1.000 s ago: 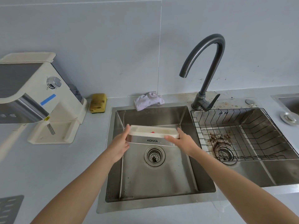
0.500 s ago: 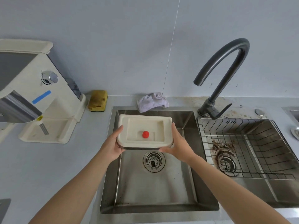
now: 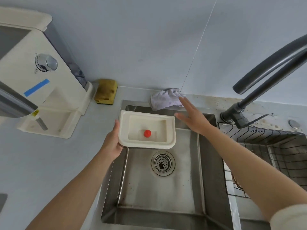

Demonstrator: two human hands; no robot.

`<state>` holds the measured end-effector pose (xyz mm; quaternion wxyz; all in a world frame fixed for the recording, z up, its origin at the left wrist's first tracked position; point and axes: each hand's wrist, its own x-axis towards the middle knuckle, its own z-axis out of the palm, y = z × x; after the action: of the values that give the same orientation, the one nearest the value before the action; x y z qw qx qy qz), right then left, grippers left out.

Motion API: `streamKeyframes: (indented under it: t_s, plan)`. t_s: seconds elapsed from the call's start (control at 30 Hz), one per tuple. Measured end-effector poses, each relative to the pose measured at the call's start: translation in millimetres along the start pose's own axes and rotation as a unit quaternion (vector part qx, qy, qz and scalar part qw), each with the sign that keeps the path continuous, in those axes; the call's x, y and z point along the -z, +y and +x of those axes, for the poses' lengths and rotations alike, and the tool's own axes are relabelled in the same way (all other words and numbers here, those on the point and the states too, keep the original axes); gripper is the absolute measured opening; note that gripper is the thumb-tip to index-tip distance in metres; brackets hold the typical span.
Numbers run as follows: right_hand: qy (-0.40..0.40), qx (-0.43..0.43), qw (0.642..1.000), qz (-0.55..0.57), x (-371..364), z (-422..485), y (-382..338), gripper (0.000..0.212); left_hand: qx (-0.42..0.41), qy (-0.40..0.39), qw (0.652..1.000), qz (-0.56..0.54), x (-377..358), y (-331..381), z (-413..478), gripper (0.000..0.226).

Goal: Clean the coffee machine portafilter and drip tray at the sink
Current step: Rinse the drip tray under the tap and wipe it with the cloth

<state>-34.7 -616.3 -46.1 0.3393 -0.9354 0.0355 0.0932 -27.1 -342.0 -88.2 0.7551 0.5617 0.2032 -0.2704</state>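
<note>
My left hand (image 3: 111,143) grips the left edge of the cream drip tray (image 3: 147,128), which hangs level over the back left of the steel sink basin (image 3: 159,193). A red float knob (image 3: 147,133) stands in the tray's recess. My right hand (image 3: 193,117) is off the tray, fingers spread, stretched over the basin's back rim with its fingertips at the pale lilac cloth (image 3: 164,98). The coffee machine (image 3: 33,77) stands at the left on the counter. No portafilter is in sight.
A yellow sponge (image 3: 106,91) lies by the wall beside the machine. The dark curved tap (image 3: 259,80) rises at the right, with a wire rack (image 3: 269,156) in the stained right basin. A round drain strainer (image 3: 163,163) sits in the left basin.
My right hand let go of the tray and moved back toward the cloth. The left hand now holds the tray alone, tipped flat so its top faces me. My view has dropped closer.
</note>
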Motion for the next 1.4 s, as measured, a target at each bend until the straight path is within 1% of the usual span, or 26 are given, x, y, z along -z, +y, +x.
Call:
streamKeyframes:
  t_s: [0.03,0.07,0.13,0.2,0.27,0.33,0.47,0.6,0.73,0.87,0.97,1.03,1.1,1.17,1.23,1.3,1.4]
  plan:
    - [-0.005,0.011,0.999,-0.031,3,13,0,0.069,0.007,0.009,1.000,-0.007,2,-2,3,0.072]
    - [-0.015,0.025,0.997,-0.070,5,27,0,0.069,0.012,0.019,1.000,-0.016,4,-4,6,0.069]
    - [-0.047,0.051,0.985,-0.159,6,50,-1,0.069,0.018,0.048,0.998,-0.036,6,-6,9,0.055]
    - [-0.088,0.087,0.962,-0.243,2,71,-2,0.070,0.029,0.073,0.995,-0.058,8,-7,13,0.045]
    - [-0.123,0.119,0.936,-0.308,-3,88,-3,0.074,0.036,0.084,0.994,-0.067,10,-7,17,0.041]
    - [-0.144,0.136,0.917,-0.346,-6,101,-5,0.078,0.040,0.085,0.993,-0.065,12,-7,21,0.039]
    - [-0.158,0.156,0.903,-0.369,-12,118,-3,0.080,0.049,0.090,0.993,-0.059,11,-9,29,0.039]
    - [-0.167,0.145,0.910,-0.351,-19,125,5,0.071,0.053,0.088,0.993,-0.056,9,-13,35,0.038]
    - [-0.113,0.133,0.937,-0.301,-30,128,9,0.054,0.056,0.091,0.993,-0.042,4,-12,35,0.038]
    - [-0.071,0.077,0.969,-0.222,-38,129,7,0.042,0.051,0.102,0.992,-0.045,-2,-13,32,0.037]
    - [-0.061,0.031,0.987,-0.144,-32,122,2,0.038,0.049,0.110,0.991,-0.057,-4,-14,26,0.036]
    - [-0.043,0.014,0.996,-0.070,-23,109,-5,0.034,0.048,0.116,0.990,-0.058,-7,-15,21,0.036]
    - [-0.025,-0.001,1.000,0.017,-12,91,-14,0.026,0.048,0.119,0.990,-0.055,-11,-15,15,0.036]
    - [-0.005,-0.006,0.998,0.065,-2,72,-23,0.020,0.043,0.118,0.991,-0.053,-16,-13,8,0.035]
    - [0.018,-0.010,0.995,0.093,4,54,-35,0.021,0.035,0.116,0.991,-0.050,-21,-12,1,0.034]
    - [0.048,-0.008,0.993,0.109,6,37,-48,0.025,0.023,0.115,0.992,-0.045,-28,-9,-6,0.034]
    - [0.098,0.012,0.993,0.072,-1,14,-69,0.034,0.006,0.105,0.994,-0.036,-41,-5,-18,0.034]
